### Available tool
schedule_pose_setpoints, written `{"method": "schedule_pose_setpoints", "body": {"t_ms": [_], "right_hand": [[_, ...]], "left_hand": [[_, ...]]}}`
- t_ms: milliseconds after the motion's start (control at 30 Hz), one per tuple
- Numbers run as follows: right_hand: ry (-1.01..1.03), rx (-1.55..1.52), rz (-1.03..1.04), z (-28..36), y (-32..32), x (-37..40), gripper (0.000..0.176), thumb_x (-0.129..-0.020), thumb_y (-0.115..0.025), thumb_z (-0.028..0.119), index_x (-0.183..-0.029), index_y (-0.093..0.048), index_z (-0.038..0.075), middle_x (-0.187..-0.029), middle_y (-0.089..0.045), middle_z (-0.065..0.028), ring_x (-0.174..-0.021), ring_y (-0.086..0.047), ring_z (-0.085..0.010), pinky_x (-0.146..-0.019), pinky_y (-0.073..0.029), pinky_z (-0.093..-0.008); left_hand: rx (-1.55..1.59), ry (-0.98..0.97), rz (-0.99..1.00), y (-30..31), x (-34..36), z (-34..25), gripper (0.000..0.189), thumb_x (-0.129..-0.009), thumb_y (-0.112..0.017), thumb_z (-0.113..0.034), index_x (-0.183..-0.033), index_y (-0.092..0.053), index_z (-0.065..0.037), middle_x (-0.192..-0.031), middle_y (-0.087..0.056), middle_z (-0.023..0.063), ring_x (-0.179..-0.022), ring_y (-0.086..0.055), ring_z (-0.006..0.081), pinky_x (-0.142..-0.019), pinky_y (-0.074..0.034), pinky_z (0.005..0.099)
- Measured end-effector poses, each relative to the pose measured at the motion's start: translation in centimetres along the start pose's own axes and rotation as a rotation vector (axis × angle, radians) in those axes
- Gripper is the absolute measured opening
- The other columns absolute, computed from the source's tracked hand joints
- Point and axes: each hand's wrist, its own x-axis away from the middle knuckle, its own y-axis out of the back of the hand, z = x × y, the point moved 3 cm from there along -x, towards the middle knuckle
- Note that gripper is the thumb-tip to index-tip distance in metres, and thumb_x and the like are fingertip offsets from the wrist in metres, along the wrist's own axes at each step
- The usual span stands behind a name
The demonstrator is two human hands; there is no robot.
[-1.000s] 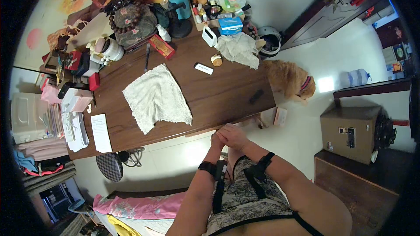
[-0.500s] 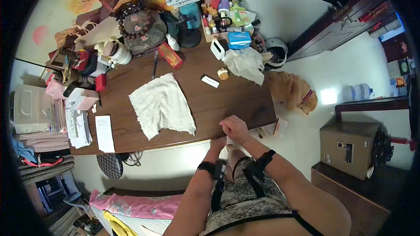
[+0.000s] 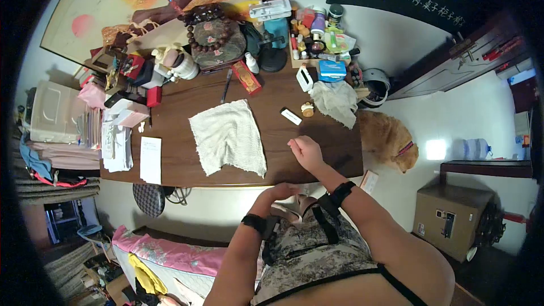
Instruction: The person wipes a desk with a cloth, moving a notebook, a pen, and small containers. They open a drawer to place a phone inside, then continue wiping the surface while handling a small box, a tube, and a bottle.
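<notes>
One white cloth [image 3: 228, 136] is spread flat on the tabletop [image 3: 328, 141], near its front edge. The right hand [image 3: 306, 152] is seen over bare wood just beside the cloth and apart from it. Its grip is curled inward, and whether anything small is pinched cannot be told. The left hand [image 3: 280, 192] is seen below the tabletop's front edge, fingers stretched out, nothing visibly held. Judged step: a reach across the tabletop, cloth not yet taken. Taking the cloth would call for spread fingers and a pinched corner. A small white box [image 3: 291, 115] lies beyond the right hand.
</notes>
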Motion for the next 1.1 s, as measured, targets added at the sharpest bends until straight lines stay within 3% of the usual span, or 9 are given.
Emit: {"method": "schedule_pose_setpoints", "body": {"t_ms": [67,233,267,300,400,600,733,833,1100], "right_hand": [[0.026,-0.02,-0.019,0.4,-1.0,-0.9,0.011,-0.087,-0.059,0.012,-0.084,-0.065,0.003,-0.079,-0.065,-0.0134,-0.077,-0.062,-0.033,-0.07,-0.05,-0.0421],[0.074,-0.021,-0.031,2.3,-4.7,-3.5,0.013,-0.083,-0.06,0.006,-0.096,-0.063,0.003,-0.09,-0.064,-0.0143,-0.088,-0.061,-0.0339,-0.076,-0.05,-0.0421],[0.077,0.001,-0.021,2.5,-5.7,-3.9,0.017,-0.083,-0.06,0.004,-0.099,-0.063,0.004,-0.093,-0.064,-0.0142,-0.09,-0.061,-0.0338,-0.078,-0.05,-0.0419],[0.079,0.023,-0.012,3.0,-6.6,-4.2,0.021,-0.082,-0.06,0.002,-0.103,-0.063,0.005,-0.097,-0.064,-0.0142,-0.093,-0.06,-0.0338,-0.08,-0.05,-0.0417],[0.089,-0.011,0.003,4.4,-9.2,-4.9,0.03,-0.08,-0.058,0.0,-0.109,-0.06,0.005,-0.104,-0.062,-0.0146,-0.098,-0.058,-0.0349,-0.083,-0.049,-0.0422],[0.057,-0.047,0.168,6.3,-15.9,-6.5,0.04,-0.084,-0.055,0.004,-0.124,-0.055,0.004,-0.125,-0.056,-0.018,-0.116,-0.053,-0.0363,-0.099,-0.043,-0.0419],[-0.019,0.157,0.251,6.2,-19.6,-7.8,0.04,-0.091,-0.053,0.018,-0.129,-0.052,0.006,-0.14,-0.045,-0.0171,-0.131,-0.04,-0.0347,-0.108,-0.033,-0.0471],[-0.126,0.332,0.344,5.0,-20.7,-8.0,0.045,-0.092,-0.05,0.03,-0.131,-0.052,0.007,-0.149,-0.034,-0.0135,-0.142,-0.024,-0.0276,-0.114,-0.018,-0.0504],[-0.073,0.642,0.272,5.8,-18.4,-6.4,0.052,-0.09,-0.055,0.031,-0.136,-0.047,0.009,-0.148,-0.035,-0.0094,-0.14,-0.027,-0.0265,-0.114,-0.021,-0.0492]], "left_hand": [[0.331,-0.046,-0.079,3.1,3.7,-3.6,0.037,-0.095,-0.055,-0.035,-0.115,-0.063,-0.005,-0.107,-0.067,0.0102,-0.103,-0.06,0.02,-0.089,-0.046,0.0341],[0.476,-0.047,-0.631,10.8,8.7,-4.6,0.031,-0.096,-0.053,-0.028,-0.109,-0.064,-0.002,-0.101,-0.068,0.0097,-0.096,-0.062,0.0199,-0.084,-0.048,0.0328],[0.311,-0.085,-0.865,12.9,9.9,-3.9,0.025,-0.097,-0.053,-0.022,-0.109,-0.065,-0.004,-0.097,-0.068,0.0054,-0.089,-0.063,0.0189,-0.079,-0.05,0.0322],[0.132,-0.041,-1.114,14.4,11.0,-3.7,0.026,-0.095,-0.054,-0.021,-0.111,-0.064,-0.003,-0.098,-0.068,0.0142,-0.089,-0.065,0.0245,-0.08,-0.049,0.0329],[-0.381,0.263,-1.43,17.3,13.5,-0.8,0.031,-0.089,-0.056,-0.02,-0.118,-0.062,-0.01,-0.128,-0.054,0.0218,-0.116,-0.052,0.0375,-0.098,-0.042,0.0456],[-0.357,0.397,-1.057,17.7,13.9,2.8,0.037,-0.09,-0.052,-0.03,-0.12,-0.061,-0.011,-0.128,-0.052,0.0203,-0.124,-0.042,0.0379,-0.101,-0.037,0.0523],[-0.157,0.205,-0.819,20.6,14.4,2.7,0.033,-0.089,-0.052,-0.028,-0.108,-0.064,-0.003,-0.107,-0.062,0.0238,-0.106,-0.056,0.04,-0.092,-0.045,0.0493],[-0.279,0.169,-0.878,23.3,15.0,3.2,0.029,-0.089,-0.053,-0.026,-0.101,-0.065,-0.002,-0.097,-0.064,0.0239,-0.091,-0.061,0.0416,-0.083,-0.05,0.047],[-0.173,-0.024,-0.961,26.3,13.2,2.7,0.022,-0.087,-0.058,-0.022,-0.099,-0.065,-0.005,-0.095,-0.066,0.0187,-0.089,-0.064,0.0366,-0.078,-0.051,0.0439]]}}
